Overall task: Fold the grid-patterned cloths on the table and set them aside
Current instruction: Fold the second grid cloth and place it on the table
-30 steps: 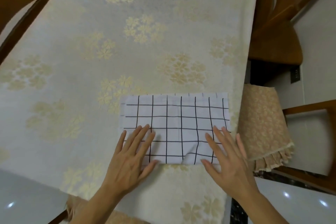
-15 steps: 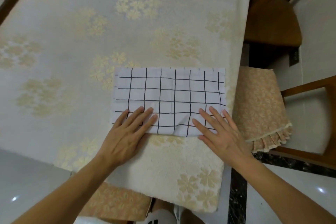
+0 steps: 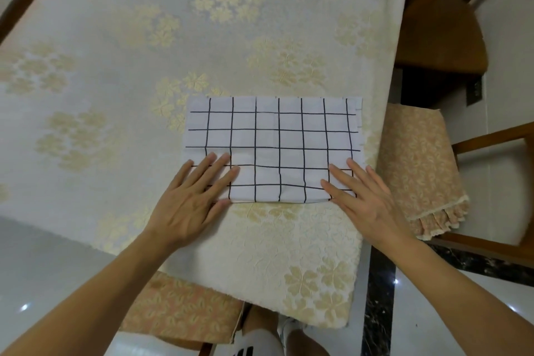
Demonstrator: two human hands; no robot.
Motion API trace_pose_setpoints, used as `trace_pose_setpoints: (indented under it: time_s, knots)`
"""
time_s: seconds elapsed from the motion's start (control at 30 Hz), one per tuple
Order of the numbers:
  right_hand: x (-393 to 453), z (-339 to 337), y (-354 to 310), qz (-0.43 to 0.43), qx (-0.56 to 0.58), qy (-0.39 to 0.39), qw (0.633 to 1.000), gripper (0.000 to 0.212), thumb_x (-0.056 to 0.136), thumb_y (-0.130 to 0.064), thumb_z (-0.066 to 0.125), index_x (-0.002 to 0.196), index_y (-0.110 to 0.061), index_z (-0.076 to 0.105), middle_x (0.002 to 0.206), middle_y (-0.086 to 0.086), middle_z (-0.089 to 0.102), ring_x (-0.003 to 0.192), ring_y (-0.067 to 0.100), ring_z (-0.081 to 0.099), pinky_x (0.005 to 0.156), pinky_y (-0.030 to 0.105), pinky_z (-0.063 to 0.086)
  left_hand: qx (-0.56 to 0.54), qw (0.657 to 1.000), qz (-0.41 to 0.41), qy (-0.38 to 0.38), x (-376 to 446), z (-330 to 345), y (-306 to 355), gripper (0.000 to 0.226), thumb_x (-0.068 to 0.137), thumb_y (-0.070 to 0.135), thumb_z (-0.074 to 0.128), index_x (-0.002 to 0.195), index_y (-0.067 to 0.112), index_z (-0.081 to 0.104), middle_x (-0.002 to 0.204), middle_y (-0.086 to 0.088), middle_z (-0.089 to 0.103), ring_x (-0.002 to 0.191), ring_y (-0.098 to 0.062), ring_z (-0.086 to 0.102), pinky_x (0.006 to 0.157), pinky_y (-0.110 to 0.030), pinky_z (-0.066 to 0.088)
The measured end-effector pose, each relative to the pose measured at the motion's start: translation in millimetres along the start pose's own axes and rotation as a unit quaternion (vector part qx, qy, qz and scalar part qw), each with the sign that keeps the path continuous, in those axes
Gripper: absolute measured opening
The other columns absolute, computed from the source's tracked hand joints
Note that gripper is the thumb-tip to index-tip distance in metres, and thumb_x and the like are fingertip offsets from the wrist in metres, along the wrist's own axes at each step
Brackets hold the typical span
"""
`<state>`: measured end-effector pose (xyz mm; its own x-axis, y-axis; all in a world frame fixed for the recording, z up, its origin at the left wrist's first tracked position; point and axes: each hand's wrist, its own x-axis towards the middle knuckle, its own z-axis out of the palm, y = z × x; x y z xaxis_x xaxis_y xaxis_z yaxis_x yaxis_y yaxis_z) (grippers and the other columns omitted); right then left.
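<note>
Two bare hands are laid flat on one grid-patterned cloth [image 3: 274, 150], which is folded into a wide rectangle and lies near the right-hand edge of the table [image 3: 115, 66]. The left hand [image 3: 190, 202] is spread palm-down over the cloth's near left corner, fingers extended and slightly fanned; the right hand [image 3: 364, 202] is pressed flat over the near right corner in the same manner — nothing is pinched by either. The near edge of the cloth is seen as a folded crease running between the two hands. The table is covered by a pale tablecloth [image 3: 289, 240] with gold flower clusters. A cushioned chair [image 3: 419, 159] is placed just beside the table on the right — a second wooden chair [image 3: 439, 23] stands farther back.
</note>
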<state>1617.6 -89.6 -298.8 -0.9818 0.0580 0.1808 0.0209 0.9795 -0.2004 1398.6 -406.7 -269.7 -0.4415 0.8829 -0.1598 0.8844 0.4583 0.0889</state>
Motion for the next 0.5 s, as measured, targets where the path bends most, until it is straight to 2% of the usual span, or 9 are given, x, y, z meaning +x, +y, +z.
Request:
trace_pose_setpoints:
  time_s: [0.07, 0.2, 0.33, 0.4, 0.5]
  knots:
    - [-1, -1, 3, 0.017, -0.002, -0.01, 1.0, 0.044, 0.095, -0.02, 0.067, 0.138, -0.022, 0.057, 0.152, 0.009, 0.045, 0.144, 0.036, 0.035, 0.111, 0.061, 0.034, 0.006, 1.0, 0.004, -0.009, 1, -2, -4, 0.06, 0.104, 0.049, 0.02, 0.159, 0.026, 0.014, 0.167, -0.002, 0.006, 0.154, -0.022, 0.006, 0.121, -0.051, 0.017]
    - [-3, -15, -9, 0.035, 0.014, -0.013, 0.999, 0.048, 0.103, -0.038, 0.046, 0.147, -0.017, 0.046, 0.156, 0.01, 0.039, 0.147, 0.031, 0.031, 0.113, 0.061, 0.03, 0.014, 1.0, 0.013, -0.009, 1, -6, 2, 0.065, 0.101, 0.054, 0.027, 0.158, 0.024, 0.015, 0.167, -0.005, 0.01, 0.153, -0.024, 0.01, 0.12, -0.057, 0.017]
    - [30, -24, -42, 0.052, 0.043, -0.034, 0.997, 0.06, 0.103, -0.044, 0.039, 0.155, -0.015, 0.029, 0.162, 0.008, 0.028, 0.152, 0.025, 0.019, 0.12, 0.056, 0.022, -0.027, 0.999, 0.007, 0.046, 25, -21, 23, 0.061, 0.101, 0.05, 0.029, 0.155, 0.021, 0.029, 0.163, -0.007, 0.024, 0.15, -0.024, 0.023, 0.12, -0.055, 0.02]
    - [57, -18, -49, 0.093, 0.035, -0.063, 0.993, 0.063, 0.104, -0.05, 0.031, 0.158, -0.02, 0.019, 0.166, 0.004, 0.017, 0.154, 0.021, 0.007, 0.124, 0.05, 0.013, -0.059, 0.996, -0.035, 0.052, 50, -26, 28, 0.059, 0.102, 0.048, 0.025, 0.156, 0.023, 0.027, 0.164, -0.005, 0.022, 0.151, -0.022, 0.02, 0.121, -0.052, 0.018]
    - [90, -8, -47, 0.156, 0.007, -0.099, 0.983, 0.068, 0.101, -0.06, 0.019, 0.159, -0.026, 0.007, 0.167, 0.001, 0.002, 0.154, 0.02, -0.004, 0.125, 0.045, 0.002, -0.058, 0.994, -0.092, 0.026, 78, -22, 21, 0.064, 0.1, 0.056, 0.013, 0.158, 0.029, 0.013, 0.167, -0.002, 0.006, 0.154, -0.021, 0.005, 0.124, -0.049, 0.008]
